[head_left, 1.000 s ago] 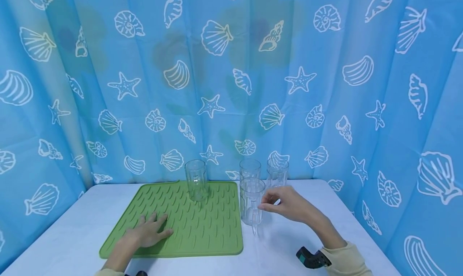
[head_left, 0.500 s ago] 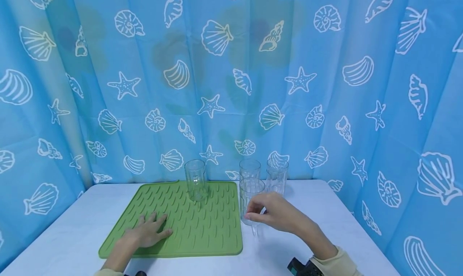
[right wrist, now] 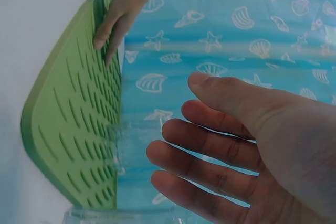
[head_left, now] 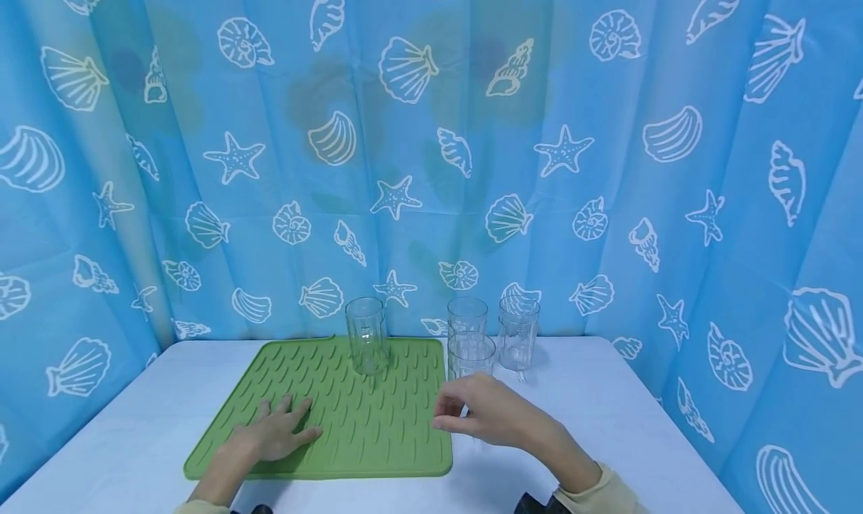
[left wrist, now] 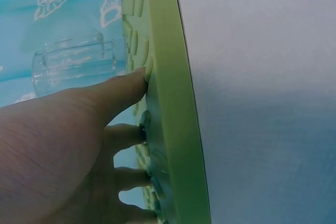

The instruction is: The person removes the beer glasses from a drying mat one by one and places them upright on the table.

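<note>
My left hand (head_left: 273,433) rests on the near left part of a green ridged drying mat (head_left: 377,424), its fingers spread. In the left wrist view the thumb and fingertips press on the mat just inside its raised edge. Standing on the mat's far side is a clear glass mug (head_left: 368,342). To the right of the mat, my right hand (head_left: 488,413) is in front of another clear glass mug (head_left: 470,355) and covers its lower part. The right wrist view shows this hand's palm with fingers (right wrist: 202,141) relaxed, slightly bent, holding nothing.
Behind the front mug stand two more clear glasses (head_left: 467,315), one farther right (head_left: 518,342). All are on a white-covered table (head_left: 593,394). A blue curtain (head_left: 431,139) with white seashells hangs at the back and along both sides.
My right hand has moved left and toward me, from beside the front mug to in front of it near the mat's right edge. The left hand and the glasses have stayed put.
</note>
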A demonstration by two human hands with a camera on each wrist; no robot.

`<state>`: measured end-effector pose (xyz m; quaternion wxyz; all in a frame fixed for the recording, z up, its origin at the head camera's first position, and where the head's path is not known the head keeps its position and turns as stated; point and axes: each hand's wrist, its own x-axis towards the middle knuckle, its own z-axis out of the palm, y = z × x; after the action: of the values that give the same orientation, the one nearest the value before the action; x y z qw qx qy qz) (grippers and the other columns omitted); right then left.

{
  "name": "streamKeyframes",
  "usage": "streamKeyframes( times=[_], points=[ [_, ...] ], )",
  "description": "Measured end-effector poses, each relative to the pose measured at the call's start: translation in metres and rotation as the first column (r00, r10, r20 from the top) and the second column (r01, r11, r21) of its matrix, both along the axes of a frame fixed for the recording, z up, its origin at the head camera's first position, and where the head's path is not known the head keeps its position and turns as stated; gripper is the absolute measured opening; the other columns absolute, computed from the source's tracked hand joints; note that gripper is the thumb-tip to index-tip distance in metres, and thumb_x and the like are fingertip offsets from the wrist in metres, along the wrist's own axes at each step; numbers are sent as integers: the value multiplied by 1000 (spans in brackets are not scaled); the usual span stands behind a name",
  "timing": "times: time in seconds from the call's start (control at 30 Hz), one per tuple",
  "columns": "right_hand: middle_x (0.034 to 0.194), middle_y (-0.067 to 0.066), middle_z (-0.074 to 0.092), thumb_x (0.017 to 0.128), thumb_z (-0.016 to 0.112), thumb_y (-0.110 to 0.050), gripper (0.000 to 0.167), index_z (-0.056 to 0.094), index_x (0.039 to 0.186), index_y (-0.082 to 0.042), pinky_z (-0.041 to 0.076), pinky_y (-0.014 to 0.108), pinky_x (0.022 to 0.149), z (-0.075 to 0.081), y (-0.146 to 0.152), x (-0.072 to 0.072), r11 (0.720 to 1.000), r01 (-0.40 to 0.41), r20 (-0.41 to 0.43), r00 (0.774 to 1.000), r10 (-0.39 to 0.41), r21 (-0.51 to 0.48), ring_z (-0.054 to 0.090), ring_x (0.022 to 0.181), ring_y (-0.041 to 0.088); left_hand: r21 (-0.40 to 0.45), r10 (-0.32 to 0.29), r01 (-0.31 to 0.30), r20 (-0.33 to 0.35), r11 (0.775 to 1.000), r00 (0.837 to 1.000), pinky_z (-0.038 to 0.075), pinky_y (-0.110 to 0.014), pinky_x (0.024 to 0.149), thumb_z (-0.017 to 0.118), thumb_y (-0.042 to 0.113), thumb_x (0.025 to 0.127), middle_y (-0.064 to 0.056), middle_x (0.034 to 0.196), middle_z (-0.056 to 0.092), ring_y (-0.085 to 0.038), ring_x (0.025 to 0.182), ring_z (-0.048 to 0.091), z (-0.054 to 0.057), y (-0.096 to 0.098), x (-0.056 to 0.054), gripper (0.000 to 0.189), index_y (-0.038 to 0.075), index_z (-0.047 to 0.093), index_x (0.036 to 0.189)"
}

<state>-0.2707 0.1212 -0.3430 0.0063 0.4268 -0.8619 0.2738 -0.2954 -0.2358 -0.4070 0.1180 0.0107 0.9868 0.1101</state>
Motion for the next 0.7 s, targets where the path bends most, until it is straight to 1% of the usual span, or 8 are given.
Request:
streamKeyframes(
  times=[0.1,0.17,0.37,0.47,0.57,0.7],
  points=[
    [84,-13,72,96,65,-27,9,68,90,-22,55,15,73,-1,-9,-1,1000,0,-15,1000,0,29,63,77,-7,0,-2,2,-3,1000,1000,16,-88,97,47,63,94,-31,156,23,-62,141,10,1,1,0,79,11,35,152],
    [84,-13,71,96,64,-30,10,68,90,-22,54,15,73,-1,-16,-2,999,14,-23,1000,-13,49,62,77,-7,2,-5,5,-3,1000,1000,16,-88,97,47,63,94,-32,156,23,-63,141,10,1,1,0,79,11,35,152],
    [83,-13,70,94,65,-33,13,69,90,-22,53,15,69,-1,-35,-11,993,90,-26,996,-88,71,63,76,-4,-1,-12,12,-5,1000,1000,16,-88,96,46,64,94,-32,156,23,-63,141,10,2,1,1,80,10,34,152],
    [84,-13,70,94,66,-35,14,69,91,-22,52,14,67,-1,-44,-15,991,108,-39,994,-105,80,61,73,-4,2,-16,16,-7,1000,1000,16,-89,96,46,64,94,-33,156,22,-64,140,10,2,1,1,81,10,34,152],
    [86,-12,71,94,66,-37,16,69,92,-22,51,13,65,-2,-53,-18,991,110,-62,992,-106,82,59,71,-6,10,-19,19,-6,1000,1000,15,-89,95,46,64,94,-33,156,22,-64,140,9,2,1,2,81,9,34,152],
    [87,-10,71,94,66,-36,16,70,94,-20,50,14,62,-6,-63,-24,993,112,-48,993,-110,47,57,68,-5,8,-19,19,8,1000,1000,15,-89,96,46,66,93,-33,156,22,-64,140,9,2,0,1,83,9,33,152]
  ],
)
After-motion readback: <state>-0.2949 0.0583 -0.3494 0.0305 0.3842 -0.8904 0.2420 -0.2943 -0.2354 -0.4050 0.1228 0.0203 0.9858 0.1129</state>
